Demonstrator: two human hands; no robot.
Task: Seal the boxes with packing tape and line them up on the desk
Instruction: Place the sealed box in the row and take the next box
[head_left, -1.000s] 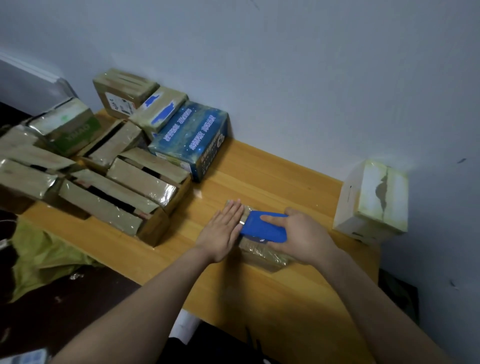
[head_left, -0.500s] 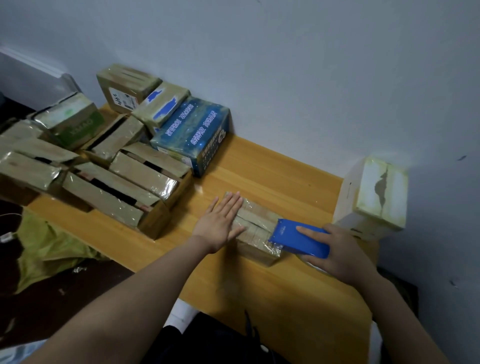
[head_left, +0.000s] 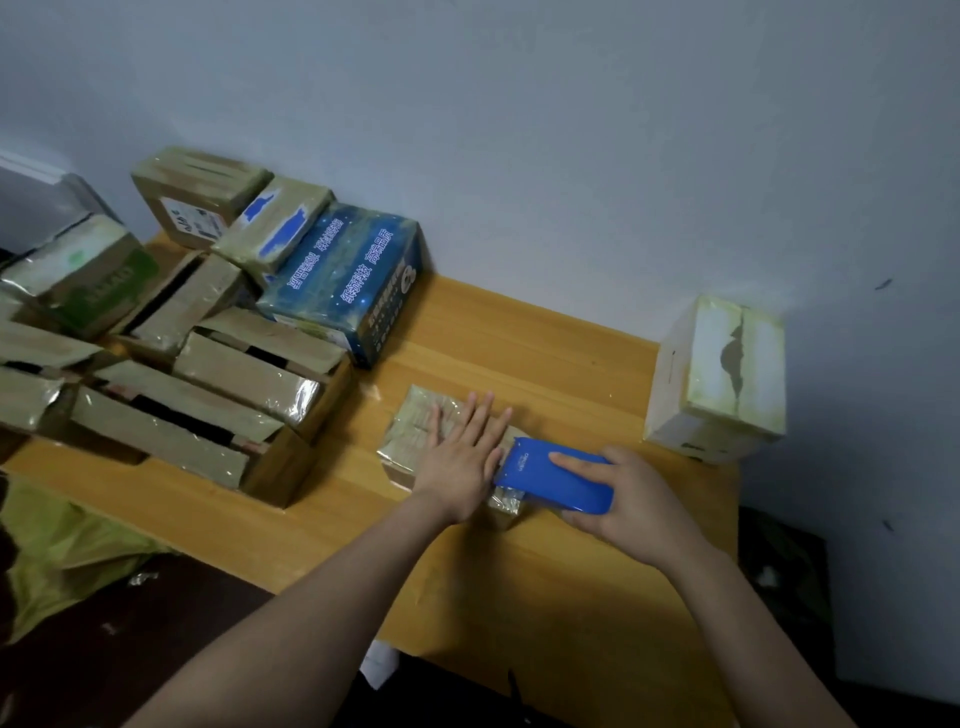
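**Left grip flat on the small box, right grip wrapped round the blue tape dispenser**

The left grip lies palm down on the small box, fingers straight and close together, pressing on its top. The right grip is curled round the blue tape dispenser, with the forefinger laid along its upper face. The dispenser's front edge sits on the right end of the small box, just beside the left thumb.

The small box rests on the desk near the front edge, its surface glossy with clear tape. It stands apart from the boxes on either side.

To the left is a crowded group of brown boxes, several showing dark gaps between their flaps. Behind them, against the wall, are a blue box printed with white characters, a box with blue patches and a labelled box. A box with green print sits at the far left.

A white box stands at the desk's right end, with a ragged dark tear along its top seam. A yellow-green bag lies below the desk's left front edge.
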